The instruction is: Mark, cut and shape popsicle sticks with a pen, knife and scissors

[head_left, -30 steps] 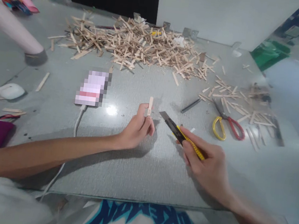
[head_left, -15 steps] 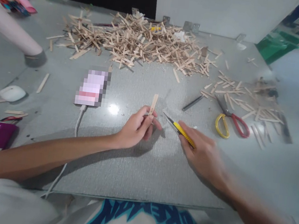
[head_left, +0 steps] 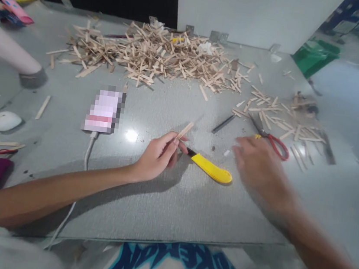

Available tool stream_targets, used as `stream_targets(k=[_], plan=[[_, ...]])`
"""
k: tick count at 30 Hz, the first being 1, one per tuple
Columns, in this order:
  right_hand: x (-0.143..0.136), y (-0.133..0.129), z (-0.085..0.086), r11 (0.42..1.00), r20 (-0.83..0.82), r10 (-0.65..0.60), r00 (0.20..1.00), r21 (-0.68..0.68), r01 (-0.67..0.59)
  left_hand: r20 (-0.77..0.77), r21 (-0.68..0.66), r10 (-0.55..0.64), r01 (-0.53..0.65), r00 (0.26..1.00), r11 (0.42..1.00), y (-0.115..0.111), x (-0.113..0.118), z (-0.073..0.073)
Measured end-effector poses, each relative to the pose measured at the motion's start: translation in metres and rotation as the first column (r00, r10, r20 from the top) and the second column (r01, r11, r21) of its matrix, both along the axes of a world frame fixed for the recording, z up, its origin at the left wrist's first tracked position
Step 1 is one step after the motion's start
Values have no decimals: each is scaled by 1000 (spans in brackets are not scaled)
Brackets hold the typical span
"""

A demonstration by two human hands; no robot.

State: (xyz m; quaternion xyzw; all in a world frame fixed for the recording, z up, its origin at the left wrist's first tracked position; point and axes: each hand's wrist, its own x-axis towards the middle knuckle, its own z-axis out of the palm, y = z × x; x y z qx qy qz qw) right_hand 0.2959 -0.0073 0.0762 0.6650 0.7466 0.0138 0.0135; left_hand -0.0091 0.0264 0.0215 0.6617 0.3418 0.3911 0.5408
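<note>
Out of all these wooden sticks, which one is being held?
The wooden stick pinched in the left hand; the others in view lie in the pile or scattered on the table.

Shown are one left hand (head_left: 156, 158), one right hand (head_left: 257, 163), one held wooden stick (head_left: 185, 130), one yellow cutter (head_left: 212, 167), one pair of scissors (head_left: 267, 135) and one phone (head_left: 104, 110) (the piled sticks (head_left: 169, 59) defy counting).

A pale wooden stick (head_left: 185, 130) slants from the left hand (head_left: 157, 156); beside it lies a yellow cutter (head_left: 211, 167).
</note>
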Motion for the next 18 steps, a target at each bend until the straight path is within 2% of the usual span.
stream_targets(k=[1, 2, 4, 6, 8, 11, 15, 17, 18], plan=[[12, 8, 4, 980, 164, -177, 970, -65, 190, -14, -1, -12, 12, 1000, 1000, -1, 0, 4], [25, 17, 7, 957, 216, -256, 942, -79, 278, -20, -3, -26, 26, 999, 1000, -1, -1, 8], [48, 31, 9, 923, 241, -316, 918, -147, 357, -14, -9, -50, 50, 999, 999, -2, 0, 17], [66, 41, 5, 902, 229, -324, 918, -219, 372, -7, -5, -75, 75, 997, 997, -3, 0, 26], [75, 46, 0, 898, 191, -332, 924, -234, 372, -7, 5, -97, 97, 995, 995, -4, 0, 36], [78, 49, -3, 903, 89, -375, 923, -189, 386, -29, 32, -89, 89, 996, 995, -5, -1, 53], [68, 42, 13, 911, -137, -411, 902, -98, 400, -61, 122, 29, -21, 998, 992, -3, -2, 80], [57, 33, 24, 931, -324, -366, 873, -111, 349, -50, 163, 109, -99, 993, 982, 2, -1, 92], [50, 27, 30, 950, -457, -311, 833, -144, 276, -36, 174, 136, -127, 990, 976, 4, 0, 97]])
